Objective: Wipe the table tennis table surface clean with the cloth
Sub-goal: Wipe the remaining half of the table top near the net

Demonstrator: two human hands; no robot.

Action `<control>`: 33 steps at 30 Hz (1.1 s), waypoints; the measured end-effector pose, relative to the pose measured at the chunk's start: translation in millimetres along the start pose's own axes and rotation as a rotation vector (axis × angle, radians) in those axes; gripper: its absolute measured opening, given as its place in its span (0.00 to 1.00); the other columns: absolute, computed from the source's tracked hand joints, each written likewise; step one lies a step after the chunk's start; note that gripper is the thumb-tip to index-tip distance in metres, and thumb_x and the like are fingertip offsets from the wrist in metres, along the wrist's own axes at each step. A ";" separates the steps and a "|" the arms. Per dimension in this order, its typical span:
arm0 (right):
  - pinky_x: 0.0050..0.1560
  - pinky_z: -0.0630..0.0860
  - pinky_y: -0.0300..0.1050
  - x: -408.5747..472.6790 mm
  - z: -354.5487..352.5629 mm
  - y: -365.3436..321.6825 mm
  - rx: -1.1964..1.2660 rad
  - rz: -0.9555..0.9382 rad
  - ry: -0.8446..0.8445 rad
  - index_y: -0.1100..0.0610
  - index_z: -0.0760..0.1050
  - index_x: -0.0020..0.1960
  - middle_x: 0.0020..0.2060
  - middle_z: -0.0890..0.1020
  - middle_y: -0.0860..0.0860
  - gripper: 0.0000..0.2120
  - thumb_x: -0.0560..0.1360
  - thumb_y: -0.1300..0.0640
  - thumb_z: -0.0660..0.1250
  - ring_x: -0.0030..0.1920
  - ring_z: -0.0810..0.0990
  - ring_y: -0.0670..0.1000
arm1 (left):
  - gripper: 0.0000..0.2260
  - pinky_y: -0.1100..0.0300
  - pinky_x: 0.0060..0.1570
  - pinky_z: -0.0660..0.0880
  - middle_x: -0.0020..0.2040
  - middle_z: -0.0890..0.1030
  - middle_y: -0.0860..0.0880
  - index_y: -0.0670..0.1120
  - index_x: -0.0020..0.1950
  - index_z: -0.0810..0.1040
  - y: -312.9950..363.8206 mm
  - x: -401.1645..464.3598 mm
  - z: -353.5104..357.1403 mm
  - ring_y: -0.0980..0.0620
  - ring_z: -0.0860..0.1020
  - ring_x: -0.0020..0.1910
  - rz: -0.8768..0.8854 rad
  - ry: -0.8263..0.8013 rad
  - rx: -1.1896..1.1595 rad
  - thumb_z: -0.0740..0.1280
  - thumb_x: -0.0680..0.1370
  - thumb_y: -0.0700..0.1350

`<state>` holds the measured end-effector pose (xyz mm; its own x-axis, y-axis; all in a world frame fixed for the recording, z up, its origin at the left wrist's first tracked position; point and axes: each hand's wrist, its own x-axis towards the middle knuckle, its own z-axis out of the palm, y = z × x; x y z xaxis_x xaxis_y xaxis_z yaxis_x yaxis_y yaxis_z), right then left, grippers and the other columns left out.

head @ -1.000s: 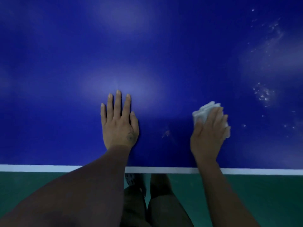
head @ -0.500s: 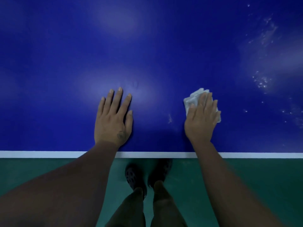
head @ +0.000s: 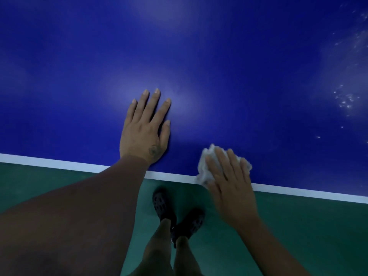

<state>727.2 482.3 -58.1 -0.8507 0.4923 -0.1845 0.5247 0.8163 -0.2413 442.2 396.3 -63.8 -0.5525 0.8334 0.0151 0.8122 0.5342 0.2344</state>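
The left hand [head: 144, 132] lies flat on the blue desk [head: 219, 66], fingers straight and spread, its grip released. The right hand [head: 229, 182] presses a crumpled white cloth [head: 205, 168] against the desk at its near edge, fingers laid straight over it, not clenched. The cloth overlaps the white edge line [head: 59, 163]. Pale specks [head: 344, 100] dot the surface far right. Below, black shoes [head: 175, 214] stand on the green floor [head: 308, 226].

Deep blue table [head: 219, 56] with a white edge stripe [head: 59, 163], white cloth [head: 207, 168], green floor [head: 308, 226], black shoes [head: 163, 206].
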 end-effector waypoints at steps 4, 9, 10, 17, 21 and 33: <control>0.82 0.52 0.71 16.2 -9.7 30.2 0.005 0.235 0.067 0.53 0.56 0.87 0.87 0.54 0.54 0.27 0.89 0.48 0.48 0.86 0.50 0.60 | 0.24 0.42 0.83 0.53 0.86 0.58 0.48 0.51 0.85 0.62 1.5 -0.8 0.0 0.45 0.52 0.86 -0.001 0.003 -0.005 0.54 0.88 0.54; 0.83 0.47 0.69 100.5 -8.3 -20.9 -0.007 0.337 0.115 0.52 0.52 0.87 0.87 0.51 0.55 0.29 0.89 0.42 0.46 0.86 0.49 0.63 | 0.25 0.44 0.84 0.51 0.87 0.57 0.48 0.51 0.86 0.62 -0.6 -0.7 0.2 0.46 0.51 0.86 0.004 -0.009 0.019 0.53 0.88 0.54; 0.84 0.46 0.68 98.9 -4.2 -37.5 -0.004 0.275 0.108 0.51 0.53 0.87 0.87 0.51 0.55 0.29 0.89 0.41 0.48 0.86 0.49 0.62 | 0.24 0.44 0.84 0.51 0.87 0.57 0.48 0.51 0.85 0.62 -0.5 -0.9 0.6 0.45 0.52 0.86 0.004 -0.003 0.015 0.53 0.88 0.54; 0.83 0.50 0.68 -12.0 9.8 -33.5 0.028 0.054 -0.034 0.45 0.54 0.87 0.87 0.51 0.50 0.28 0.89 0.40 0.50 0.86 0.49 0.59 | 0.24 0.42 0.83 0.52 0.86 0.59 0.47 0.50 0.84 0.64 0.7 -1.2 0.6 0.44 0.54 0.86 0.007 0.026 -0.011 0.55 0.88 0.53; 0.83 0.51 0.70 13.2 -1.3 6.1 -0.017 0.233 0.068 0.53 0.56 0.87 0.87 0.53 0.55 0.27 0.90 0.46 0.50 0.86 0.49 0.62 | 0.25 0.42 0.84 0.52 0.87 0.57 0.47 0.50 0.85 0.62 0.8 -1.3 1.2 0.44 0.52 0.86 0.009 0.006 -0.002 0.53 0.88 0.54; 0.83 0.49 0.67 9.8 17.9 -68.6 -0.024 0.083 0.047 0.49 0.52 0.87 0.87 0.49 0.54 0.28 0.89 0.48 0.54 0.86 0.46 0.60 | 0.24 0.43 0.84 0.51 0.86 0.60 0.47 0.50 0.84 0.65 -0.7 -4.0 0.8 0.44 0.54 0.86 0.012 0.040 -0.055 0.54 0.88 0.53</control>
<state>683.5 425.7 -60.5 -0.8052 0.5714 -0.1582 0.5929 0.7791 -0.2038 444.0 392.7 -64.8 -0.5504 0.8330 0.0565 0.8081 0.5146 0.2868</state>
